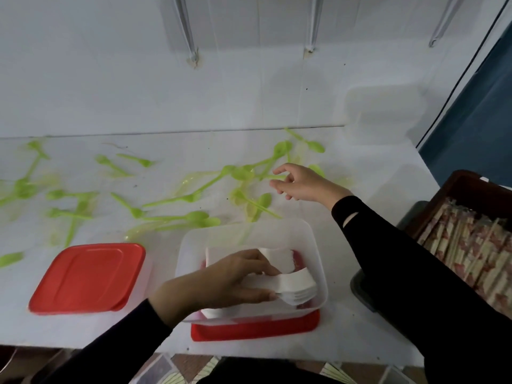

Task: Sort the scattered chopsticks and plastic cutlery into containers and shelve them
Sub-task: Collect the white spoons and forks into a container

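Between my left hand's [221,281] fingers sits a pinched stack of forks [293,284], low inside the tub [277,231]; I judge I'm settling them there. Beyond it, my right hand [302,182] hangs loose and empty over the spoons [198,216]. Next I must lift one cleanly.

A: Is there any writing to read here?

B: None. The wrapped chopsticks [471,245] in the dark crate [454,184] beside the worktop's [374,162] right edge carry red print, but it is too blurred to make out.

A: And the red lid [86,278] near the front left corner?

B: Only a moulded outline shows on it, no letters or numbers.
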The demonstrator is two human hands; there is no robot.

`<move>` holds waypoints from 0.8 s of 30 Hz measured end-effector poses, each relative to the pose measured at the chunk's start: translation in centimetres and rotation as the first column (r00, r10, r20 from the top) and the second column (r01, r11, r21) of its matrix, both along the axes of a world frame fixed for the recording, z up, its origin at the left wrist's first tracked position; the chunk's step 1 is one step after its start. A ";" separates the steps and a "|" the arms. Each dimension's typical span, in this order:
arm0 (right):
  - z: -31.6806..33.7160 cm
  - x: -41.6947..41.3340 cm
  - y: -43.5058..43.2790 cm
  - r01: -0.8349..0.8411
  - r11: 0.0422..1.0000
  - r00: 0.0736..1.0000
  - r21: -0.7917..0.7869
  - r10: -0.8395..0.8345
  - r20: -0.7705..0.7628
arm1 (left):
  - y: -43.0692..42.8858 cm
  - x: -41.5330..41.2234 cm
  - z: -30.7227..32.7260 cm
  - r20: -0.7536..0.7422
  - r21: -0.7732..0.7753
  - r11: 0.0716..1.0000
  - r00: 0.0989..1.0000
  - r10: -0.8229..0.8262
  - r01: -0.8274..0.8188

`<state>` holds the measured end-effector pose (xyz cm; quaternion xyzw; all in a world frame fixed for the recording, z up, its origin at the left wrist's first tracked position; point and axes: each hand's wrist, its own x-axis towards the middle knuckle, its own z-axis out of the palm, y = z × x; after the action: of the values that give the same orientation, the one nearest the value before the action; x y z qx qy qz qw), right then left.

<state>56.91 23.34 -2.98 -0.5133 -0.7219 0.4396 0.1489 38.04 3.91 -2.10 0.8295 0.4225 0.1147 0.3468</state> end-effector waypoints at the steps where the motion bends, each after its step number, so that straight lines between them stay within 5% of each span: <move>1: 0.0 0.1 -0.1 -0.007 1.000 1.000 0.004 0.007 0.006 | 0.0 -0.1 -0.1 -0.014 0.002 1.000 1.000 0.001 -0.001; 12: -0.4 0.7 -0.6 -0.016 1.000 0.994 -0.005 0.017 0.104 | -0.5 -0.9 -1.1 -0.258 0.293 0.956 0.961 0.101 -0.022; 19: 0.0 1.0 -1.0 -0.031 1.000 0.990 0.002 0.031 0.136 | 0.3 -0.1 -0.9 -0.255 0.188 0.979 0.958 0.131 -0.084; 24: 0.3 0.6 -1.8 -0.061 0.998 0.984 0.007 0.059 0.167 | 0.4 -0.1 -1.3 -0.358 0.251 0.967 0.922 0.144 -0.054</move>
<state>57.53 21.50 -2.64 -0.5253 -0.7496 0.3951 0.0775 37.96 4.33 -3.42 0.8488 0.5057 0.0217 0.1526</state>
